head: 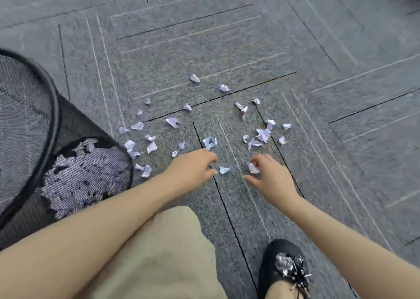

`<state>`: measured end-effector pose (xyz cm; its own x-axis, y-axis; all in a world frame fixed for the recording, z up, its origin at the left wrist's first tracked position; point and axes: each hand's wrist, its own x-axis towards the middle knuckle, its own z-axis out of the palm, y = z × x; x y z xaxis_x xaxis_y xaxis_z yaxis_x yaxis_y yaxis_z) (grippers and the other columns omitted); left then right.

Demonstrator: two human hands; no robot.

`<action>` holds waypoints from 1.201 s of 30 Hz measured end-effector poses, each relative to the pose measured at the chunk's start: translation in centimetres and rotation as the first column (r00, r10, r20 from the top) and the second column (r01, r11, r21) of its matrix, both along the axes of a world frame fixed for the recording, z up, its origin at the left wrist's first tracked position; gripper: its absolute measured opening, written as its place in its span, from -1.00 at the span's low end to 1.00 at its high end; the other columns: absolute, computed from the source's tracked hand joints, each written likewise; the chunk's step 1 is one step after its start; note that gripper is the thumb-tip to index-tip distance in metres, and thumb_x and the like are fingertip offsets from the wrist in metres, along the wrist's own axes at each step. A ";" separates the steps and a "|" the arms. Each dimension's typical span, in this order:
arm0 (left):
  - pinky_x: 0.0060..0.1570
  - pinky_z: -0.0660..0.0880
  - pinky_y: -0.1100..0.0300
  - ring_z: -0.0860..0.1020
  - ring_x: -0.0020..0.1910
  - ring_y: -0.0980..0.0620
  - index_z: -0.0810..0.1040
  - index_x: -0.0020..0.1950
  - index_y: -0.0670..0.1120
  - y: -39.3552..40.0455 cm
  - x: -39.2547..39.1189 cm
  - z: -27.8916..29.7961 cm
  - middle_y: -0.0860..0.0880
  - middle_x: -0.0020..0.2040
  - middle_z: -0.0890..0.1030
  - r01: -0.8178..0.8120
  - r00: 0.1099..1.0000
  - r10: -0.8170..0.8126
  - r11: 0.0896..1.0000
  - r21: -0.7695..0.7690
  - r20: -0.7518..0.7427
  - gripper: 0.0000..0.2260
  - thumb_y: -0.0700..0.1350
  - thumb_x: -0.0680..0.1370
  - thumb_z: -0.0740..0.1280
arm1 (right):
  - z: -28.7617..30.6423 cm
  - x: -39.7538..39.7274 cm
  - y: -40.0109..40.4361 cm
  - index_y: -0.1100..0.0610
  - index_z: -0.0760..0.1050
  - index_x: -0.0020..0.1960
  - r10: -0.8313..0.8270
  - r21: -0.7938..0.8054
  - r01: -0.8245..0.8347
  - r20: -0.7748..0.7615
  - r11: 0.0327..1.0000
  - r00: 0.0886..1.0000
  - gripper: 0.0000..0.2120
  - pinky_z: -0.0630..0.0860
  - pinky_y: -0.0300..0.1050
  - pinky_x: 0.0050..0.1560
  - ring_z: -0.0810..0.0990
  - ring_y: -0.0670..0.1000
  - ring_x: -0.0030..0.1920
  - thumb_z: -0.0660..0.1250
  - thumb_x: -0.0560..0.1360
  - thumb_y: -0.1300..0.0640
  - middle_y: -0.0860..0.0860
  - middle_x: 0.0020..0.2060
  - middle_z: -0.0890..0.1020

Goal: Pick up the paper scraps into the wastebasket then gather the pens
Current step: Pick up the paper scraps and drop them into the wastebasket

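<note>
Crouched low over grey carpet tiles [295, 48] with thin dark and pale lines running across. Lots of small pale lavender paper scraps [263, 136] scattered over the floor right ahead, spread from just beside the wastebasket out to the right. Black mesh wastebasket [34, 121] sitting at the left, tilted toward the camera, with a heap of the same torn paper showing through the mesh near its bottom.

Left hand [193, 168] stretched forward, palm down, fingers curled toward the carpet; honestly can't tell whether anything is pinched in there, pretty blurry. One loose scrap [225, 169] lying just off its fingertips, in the gap between both hands. Right hand [270, 178] a bit further right, fingers curled round a crumpled scrap [253, 168] at the fingertips, thumb sticking out toward the left. Both hands near each other but not touching.

Beige trouser knee [163, 253] filling the bottom middle, left forearm crossing over it. Black flat shoe [281, 273] with a sparkly beaded decoration at bottom right, planted on the carpet. No pens anywhere in this view.
</note>
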<state>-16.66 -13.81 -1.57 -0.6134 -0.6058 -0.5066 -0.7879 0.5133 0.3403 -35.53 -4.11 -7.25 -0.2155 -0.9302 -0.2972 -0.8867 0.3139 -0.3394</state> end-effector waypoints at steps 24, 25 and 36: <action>0.43 -0.02 -0.11 0.12 0.48 -0.05 0.51 -0.19 -0.06 -0.1 -9.7 -4.3 -0.03 0.42 0.33 -0.135 0.979 0.105 0.976 -0.169 -0.173 -0.89 -0.06 0.50 0.33 | -2.2 -5.4 -5.2 0.03 0.55 -0.18 -0.363 -0.302 0.406 0.187 0.863 0.913 -0.92 -0.24 0.18 0.41 0.22 0.02 0.43 0.36 0.43 0.02 -0.06 0.31 0.44; 0.43 -0.06 -0.16 0.05 0.51 -0.05 0.48 -0.22 -0.05 -0.2 -10.7 -4.6 -0.03 0.47 0.27 -0.143 0.977 0.118 0.980 -0.137 -0.177 -0.88 -0.07 0.50 0.33 | -2.4 -6.0 -5.4 0.03 0.54 -0.18 -0.364 -0.292 0.404 0.184 0.867 0.913 -0.91 -0.23 0.19 0.41 0.19 0.02 0.44 0.36 0.43 0.02 -0.06 0.32 0.42; 0.41 0.21 0.06 0.25 0.43 -0.06 0.48 0.27 -0.16 1.1 -14.6 -8.2 -0.06 0.39 0.40 -0.348 0.839 0.327 0.937 0.031 -0.435 -0.70 -0.28 0.55 0.22 | -4.7 -7.1 -6.3 0.21 0.47 -0.18 0.015 -0.363 0.094 0.287 0.927 0.958 -0.96 0.24 -0.01 0.31 0.53 0.12 0.07 0.32 0.43 0.26 0.08 -0.04 0.60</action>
<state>-31.23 -12.75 -9.74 -0.5153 -0.8313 -0.2085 -0.6981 0.2661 0.6647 -42.63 -10.37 -11.94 -0.2131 -0.9770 0.0128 -0.7276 0.1499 -0.6695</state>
